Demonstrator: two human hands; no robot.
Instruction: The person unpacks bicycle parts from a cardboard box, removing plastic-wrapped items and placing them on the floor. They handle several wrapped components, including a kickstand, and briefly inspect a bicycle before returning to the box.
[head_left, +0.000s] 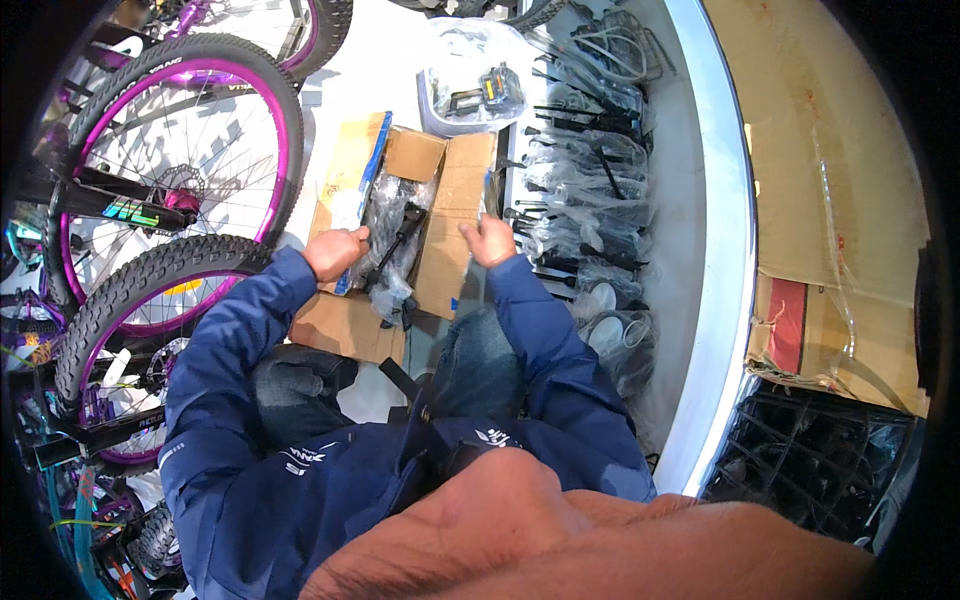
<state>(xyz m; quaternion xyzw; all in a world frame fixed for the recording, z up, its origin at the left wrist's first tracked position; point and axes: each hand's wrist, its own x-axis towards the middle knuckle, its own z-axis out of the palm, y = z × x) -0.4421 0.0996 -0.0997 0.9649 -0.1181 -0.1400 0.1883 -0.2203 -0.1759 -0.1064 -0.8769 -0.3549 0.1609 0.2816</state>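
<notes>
An open cardboard box (455, 235) lies on the floor in front of me, with black parts wrapped in clear plastic (392, 240) inside. My left hand (335, 253) is closed on the box's left flap, next to a blue strip (362, 200). My right hand (490, 240) grips the box's right flap. Both blue sleeves reach in from below.
Bicycle wheels with purple rims (175, 150) stand close at the left. A clear bag with pedals (475, 85) lies beyond the box. Rows of bagged black parts (585, 200) lie at the right, by a curved white edge (725, 250). Flattened cardboard (850, 200) is further right.
</notes>
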